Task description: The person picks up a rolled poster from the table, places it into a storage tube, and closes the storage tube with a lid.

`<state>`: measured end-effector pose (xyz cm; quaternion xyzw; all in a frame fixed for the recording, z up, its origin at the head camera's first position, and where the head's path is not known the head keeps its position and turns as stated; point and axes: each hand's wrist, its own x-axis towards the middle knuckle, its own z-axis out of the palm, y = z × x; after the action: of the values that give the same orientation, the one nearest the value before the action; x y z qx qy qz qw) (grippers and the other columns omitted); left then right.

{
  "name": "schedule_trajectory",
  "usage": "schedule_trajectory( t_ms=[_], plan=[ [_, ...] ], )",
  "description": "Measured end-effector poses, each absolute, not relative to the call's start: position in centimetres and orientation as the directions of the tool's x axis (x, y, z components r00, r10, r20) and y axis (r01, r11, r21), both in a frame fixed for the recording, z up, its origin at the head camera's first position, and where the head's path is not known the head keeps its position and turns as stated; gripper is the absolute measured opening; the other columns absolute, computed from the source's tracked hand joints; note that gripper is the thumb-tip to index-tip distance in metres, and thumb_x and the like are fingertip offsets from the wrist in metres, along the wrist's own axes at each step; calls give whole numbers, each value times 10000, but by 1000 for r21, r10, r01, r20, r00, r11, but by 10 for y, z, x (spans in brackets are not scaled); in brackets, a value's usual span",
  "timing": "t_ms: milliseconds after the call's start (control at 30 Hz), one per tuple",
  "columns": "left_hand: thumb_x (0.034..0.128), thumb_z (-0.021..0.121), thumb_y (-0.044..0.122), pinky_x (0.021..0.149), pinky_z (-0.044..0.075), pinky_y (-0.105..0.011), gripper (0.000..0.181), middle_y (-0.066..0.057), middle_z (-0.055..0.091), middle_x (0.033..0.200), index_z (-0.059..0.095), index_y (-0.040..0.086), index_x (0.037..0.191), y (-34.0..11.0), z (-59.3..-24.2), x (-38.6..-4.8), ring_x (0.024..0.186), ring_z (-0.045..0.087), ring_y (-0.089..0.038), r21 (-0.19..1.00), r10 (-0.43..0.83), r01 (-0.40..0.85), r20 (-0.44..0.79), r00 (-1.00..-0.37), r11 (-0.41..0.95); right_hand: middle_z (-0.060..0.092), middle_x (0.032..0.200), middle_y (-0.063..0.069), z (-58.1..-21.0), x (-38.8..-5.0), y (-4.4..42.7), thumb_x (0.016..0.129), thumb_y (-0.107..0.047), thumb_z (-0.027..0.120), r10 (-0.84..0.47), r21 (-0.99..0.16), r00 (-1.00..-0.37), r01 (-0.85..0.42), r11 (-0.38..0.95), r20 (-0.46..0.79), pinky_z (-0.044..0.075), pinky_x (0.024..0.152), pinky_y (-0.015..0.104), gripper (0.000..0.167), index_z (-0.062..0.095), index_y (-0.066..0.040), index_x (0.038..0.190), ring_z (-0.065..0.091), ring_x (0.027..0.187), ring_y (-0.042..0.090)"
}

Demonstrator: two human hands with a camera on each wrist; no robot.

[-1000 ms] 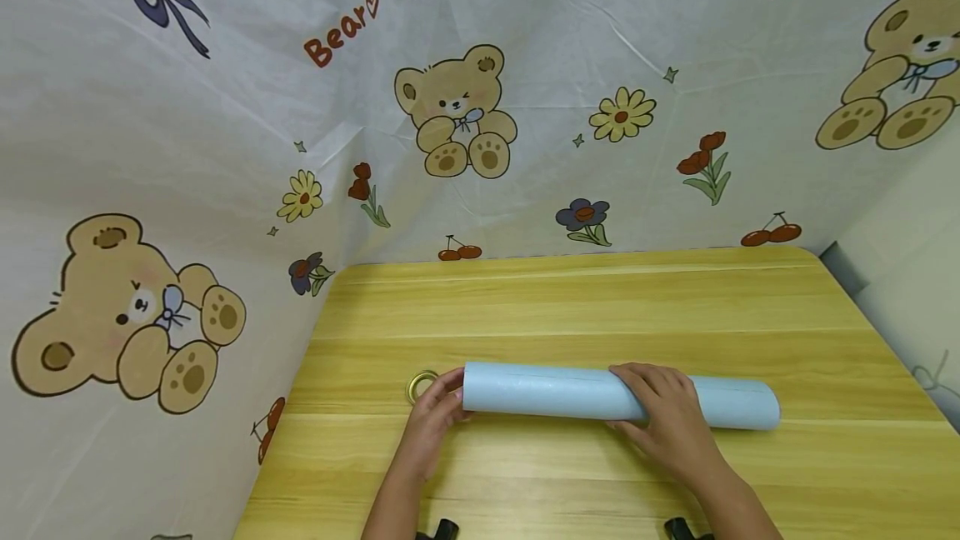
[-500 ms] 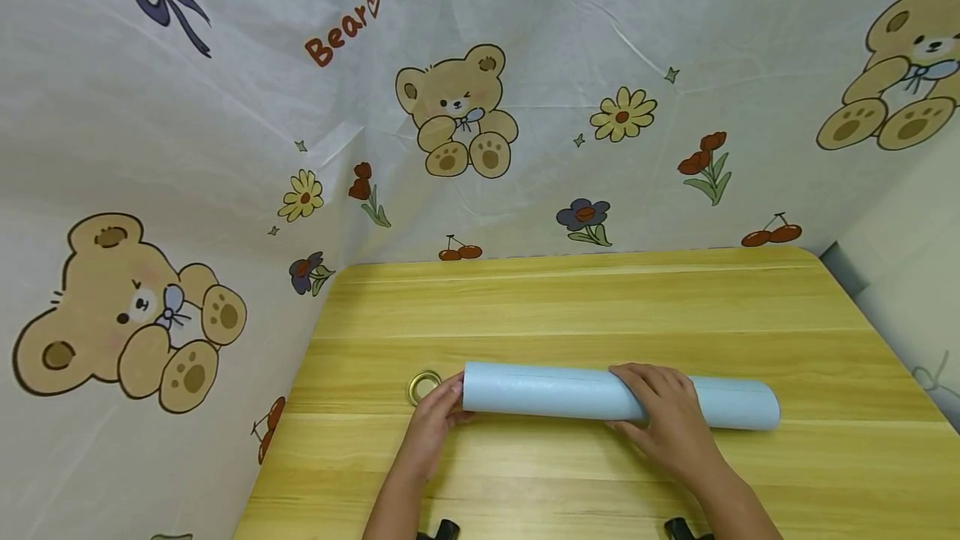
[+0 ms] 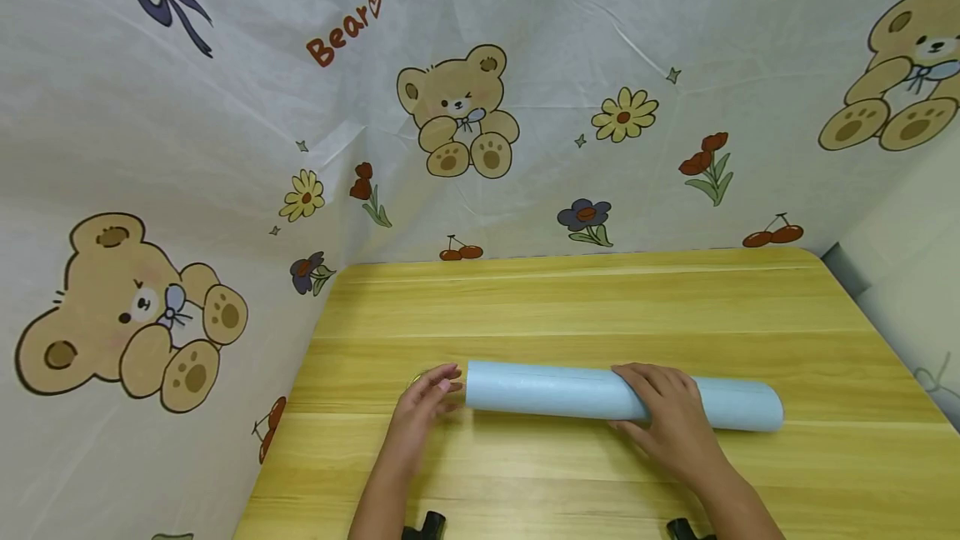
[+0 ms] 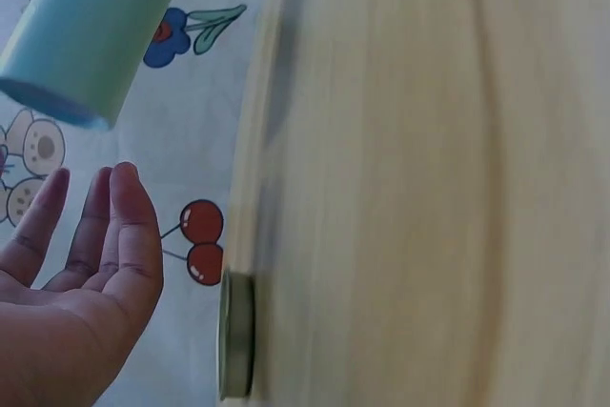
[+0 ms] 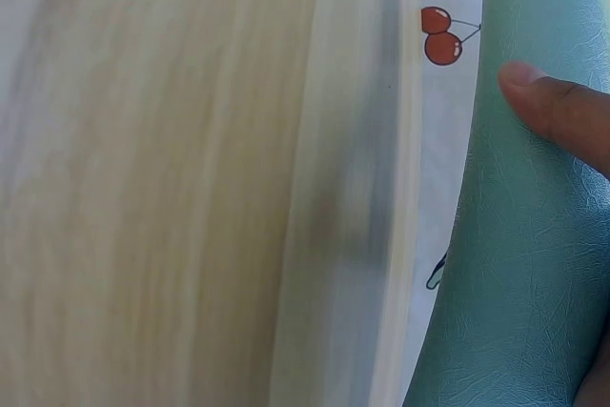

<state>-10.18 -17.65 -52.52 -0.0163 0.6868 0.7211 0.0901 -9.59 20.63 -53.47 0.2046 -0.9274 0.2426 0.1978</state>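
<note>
A rolled-up light blue mat [image 3: 547,391] with a finely creased, leathery surface lies crosswise over the wooden table. My right hand [image 3: 666,411] grips it right of its middle; in the right wrist view the thumb [image 5: 562,110] presses on the mat. My left hand [image 3: 422,401] is just off the mat's left end, fingers loosely bent and holding nothing. The left wrist view shows a gap between those fingertips [image 4: 130,178] and the mat's end [image 4: 91,45]. A small gold-coloured round thing [image 4: 237,335] sits on the table beside the left hand, mostly hidden behind it in the head view.
The wooden tabletop [image 3: 570,307] reaches back to a white cloth [image 3: 540,32] printed with bears and flowers, which also hangs at the left. Black straps or fittings [image 3: 431,525] show by both forearms. A pale wall [image 3: 911,273] stands at the right.
My left hand has come away from the mat's left end and shifted slightly left, now covering most of the gold-coloured round thing. The right hand and the mat have stayed put.
</note>
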Motion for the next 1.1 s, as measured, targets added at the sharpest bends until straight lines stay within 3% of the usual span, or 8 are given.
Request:
schedule_trajectory(
  t_ms=[133,233,367,467,733,1100],
  plan=[
    [991,659,242,1048,507,-398,488,-167,525,1465,528,94,1437,-187,-521,-105,1332,519,-345,987,42,-147,-149,-988,62,636,1241,71,-535,-96,208,600,-292,970,-279,-365,-842,-467,805,462,330,1016,564,850,609,-170,1360,559,1140,340],
    [952,715,194,970,522,-362,518,-92,518,1467,538,181,1439,-195,-519,-107,1282,522,-340,964,-18,-149,-149,-989,218,634,1242,73,-535,-96,209,600,-299,969,-276,-363,-843,-463,809,462,329,1016,563,853,607,-173,1363,558,1138,342],
    [910,765,195,985,513,-535,631,-53,453,1531,504,227,1483,-203,-519,-109,1332,469,-408,867,-58,-130,-117,-991,481,630,1243,74,-536,-96,210,600,-300,968,-275,-360,-843,-462,811,462,330,1011,564,856,604,-176,1365,554,1136,344],
    [879,797,186,1056,441,-649,705,-76,414,1577,480,208,1508,-206,-521,-110,1437,371,-426,797,-45,-116,-111,-993,593,630,1241,76,-536,-96,211,596,-297,970,-275,-358,-843,-461,812,463,331,1010,568,861,603,-176,1366,554,1136,346],
    [817,844,125,1105,413,-626,768,-103,403,1595,492,126,1499,-204,-535,-110,1485,308,-416,719,18,-86,-135,-991,689,629,1244,79,-537,-97,212,594,-300,971,-279,-351,-841,-463,814,463,329,1009,567,867,600,-178,1369,554,1137,344],
    [818,841,122,1104,384,-663,845,-147,305,1649,416,139,1548,-202,-536,-111,1482,294,-445,626,65,-19,-111,-992,779,635,1243,91,-536,-96,212,588,-277,975,-285,-349,-844,-463,815,454,327,1015,570,867,603,-167,1362,556,1138,350]
  ],
)
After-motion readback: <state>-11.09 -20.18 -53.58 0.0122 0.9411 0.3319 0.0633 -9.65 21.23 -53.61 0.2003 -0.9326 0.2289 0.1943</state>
